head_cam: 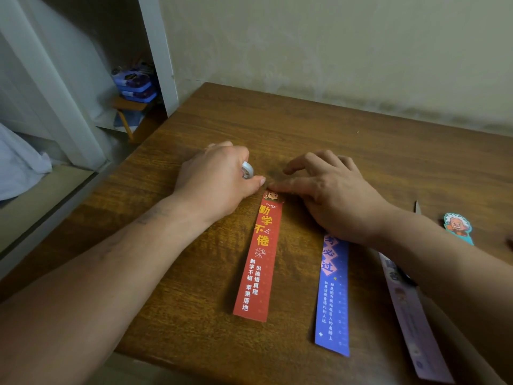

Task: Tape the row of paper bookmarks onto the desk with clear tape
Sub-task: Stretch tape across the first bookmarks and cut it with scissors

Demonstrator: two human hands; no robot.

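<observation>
A red bookmark (259, 254) with yellow and white characters lies flat on the brown wooden desk (305, 120). Its cartoon-faced top end is just beside the small roll of clear tape (247, 169), gripped in the left hand (219, 182). To its right lie a blue bookmark (333, 298), a pale lilac bookmark (410, 320) and a teal-edged cartoon bookmark (458, 226).

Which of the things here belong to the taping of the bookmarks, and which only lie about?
For the job: tape roll in left hand; right hand pressing red bookmark; blue bookmark; lilac bookmark; teal cartoon bookmark; desk.
Lying about: purple boxes on stool; white cloth.
</observation>
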